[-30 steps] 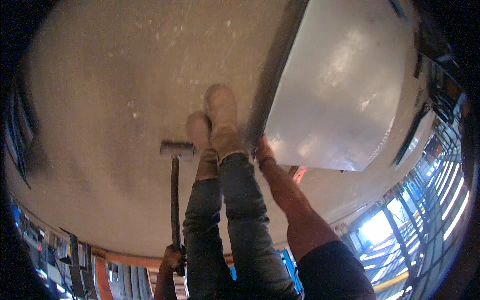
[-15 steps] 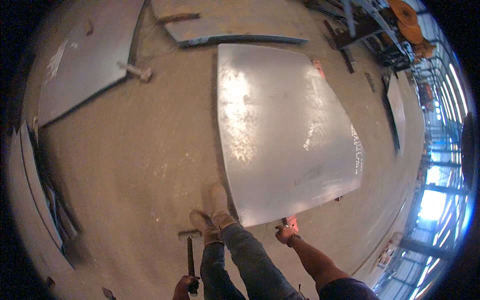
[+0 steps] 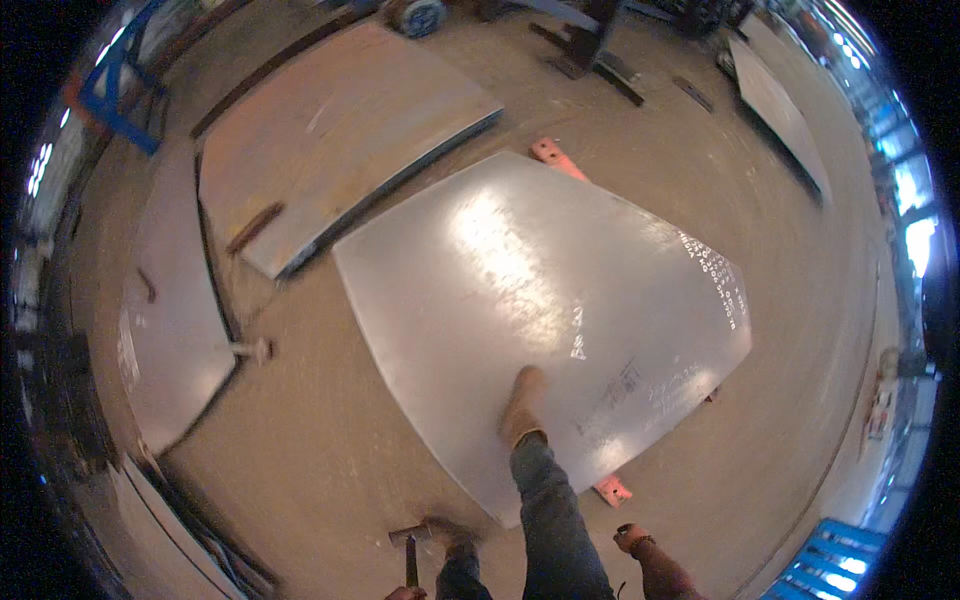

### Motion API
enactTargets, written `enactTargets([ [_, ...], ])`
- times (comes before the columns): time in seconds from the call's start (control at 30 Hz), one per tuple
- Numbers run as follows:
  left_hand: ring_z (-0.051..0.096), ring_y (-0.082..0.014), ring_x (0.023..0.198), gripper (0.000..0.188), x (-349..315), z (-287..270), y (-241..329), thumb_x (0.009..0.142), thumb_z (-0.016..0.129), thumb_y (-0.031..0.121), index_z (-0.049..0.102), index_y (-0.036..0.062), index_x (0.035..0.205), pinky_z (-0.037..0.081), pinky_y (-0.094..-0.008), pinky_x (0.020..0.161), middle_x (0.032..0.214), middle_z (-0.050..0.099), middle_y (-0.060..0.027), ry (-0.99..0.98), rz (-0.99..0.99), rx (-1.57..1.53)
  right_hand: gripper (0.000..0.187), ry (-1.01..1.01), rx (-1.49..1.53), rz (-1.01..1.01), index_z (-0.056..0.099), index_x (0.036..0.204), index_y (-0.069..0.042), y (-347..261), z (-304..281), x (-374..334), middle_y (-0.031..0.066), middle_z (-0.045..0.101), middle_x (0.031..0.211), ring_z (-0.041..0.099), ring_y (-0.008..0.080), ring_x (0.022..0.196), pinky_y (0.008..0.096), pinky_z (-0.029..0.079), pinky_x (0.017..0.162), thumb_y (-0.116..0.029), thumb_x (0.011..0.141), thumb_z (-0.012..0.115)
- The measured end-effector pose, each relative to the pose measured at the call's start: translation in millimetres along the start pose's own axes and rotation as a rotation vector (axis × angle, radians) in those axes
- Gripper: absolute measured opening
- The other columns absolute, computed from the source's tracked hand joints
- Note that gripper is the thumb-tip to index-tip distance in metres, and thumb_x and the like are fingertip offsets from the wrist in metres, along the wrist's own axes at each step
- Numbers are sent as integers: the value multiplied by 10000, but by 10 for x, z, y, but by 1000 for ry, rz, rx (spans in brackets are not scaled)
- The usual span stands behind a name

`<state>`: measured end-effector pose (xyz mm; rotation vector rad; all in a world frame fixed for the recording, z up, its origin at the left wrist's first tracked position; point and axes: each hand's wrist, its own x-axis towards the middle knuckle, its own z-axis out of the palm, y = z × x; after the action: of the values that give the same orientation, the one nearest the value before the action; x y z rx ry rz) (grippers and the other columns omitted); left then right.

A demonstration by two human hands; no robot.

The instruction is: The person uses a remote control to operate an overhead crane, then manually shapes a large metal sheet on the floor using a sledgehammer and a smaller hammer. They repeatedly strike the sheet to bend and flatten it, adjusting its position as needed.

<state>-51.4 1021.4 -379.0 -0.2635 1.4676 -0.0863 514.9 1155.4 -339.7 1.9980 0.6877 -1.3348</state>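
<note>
Head view: my left hand is clamping its fingers around the sledgehammer, its long axis pointing ahead, beside my left boot. My right hand is hanging near the steel plate; its fingers' state I cannot tell. White lettering is edging the plate's right side.

At the lower edge, the left hand is gripping, partly cut off; the right hand is hanging loosely curled farther forward, its forearm slanting from below.
</note>
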Motion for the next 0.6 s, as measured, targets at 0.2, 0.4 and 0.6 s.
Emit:
enactTargets([
  [0.2,488,-173,452,262,-1614,1544,1682,896,561,318,579,134,710,380,-367,393,574,529,-10,175,-25,31,390,61,724,-395,553,1207,34,-1032,-1036,544,150,669,1071,639,209,983,333,500,846,-176,879,571],
  [0.4,543,-180,565,172,-2463,2910,3153,857,640,205,563,51,853,445,-343,497,644,542,-50,-46,122,153,368,-273,824,-525,586,1159,-12,-2319,-1388,680,56,634,894,611,182,787,323,510,681,-270,898,621],
  [0.6,537,-178,596,321,-3484,4101,4220,852,682,246,475,49,998,451,-327,536,697,522,-41,-205,102,107,364,-352,1376,-288,586,1002,-32,-3635,-3407,-311,87,608,870,609,210,740,367,506,608,-339,837,691],
])
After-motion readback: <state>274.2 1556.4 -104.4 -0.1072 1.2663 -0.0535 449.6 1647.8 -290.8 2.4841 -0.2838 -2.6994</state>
